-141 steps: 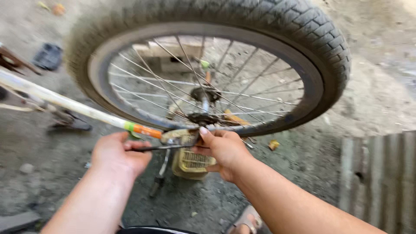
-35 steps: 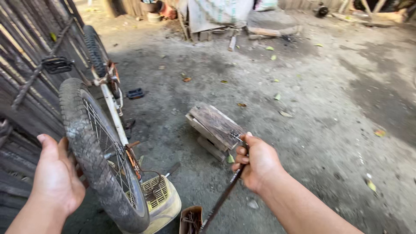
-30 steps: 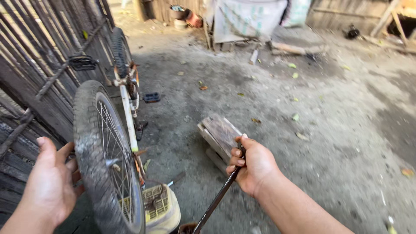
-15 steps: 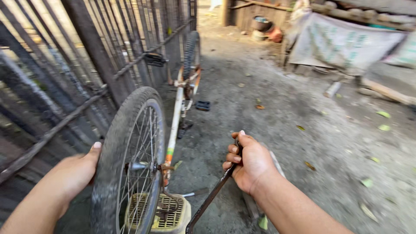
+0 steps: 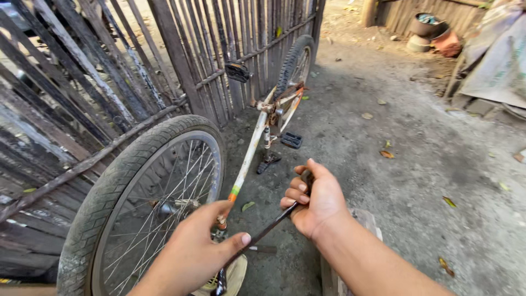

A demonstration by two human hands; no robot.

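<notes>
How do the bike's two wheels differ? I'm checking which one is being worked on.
The near black-tyred spoked wheel sits right beside both hands; the far black-tyred wheel leans against the weathered wooden slat fence. The near one fills the view, its spokes plain; the far one looks small and partly hidden by the frame. Both have knobbly black tyres.

Upturned bicycle (image 5: 257, 137) beside a slatted wooden fence (image 5: 98, 93), front wheel (image 5: 148, 203) nearest; right hand (image 5: 315, 197) gripping a thin dark rod (image 5: 263, 233), left hand (image 5: 197, 255) touching the rod near the fork, dry leaves scattered on bare ground (image 5: 416, 164).
</notes>
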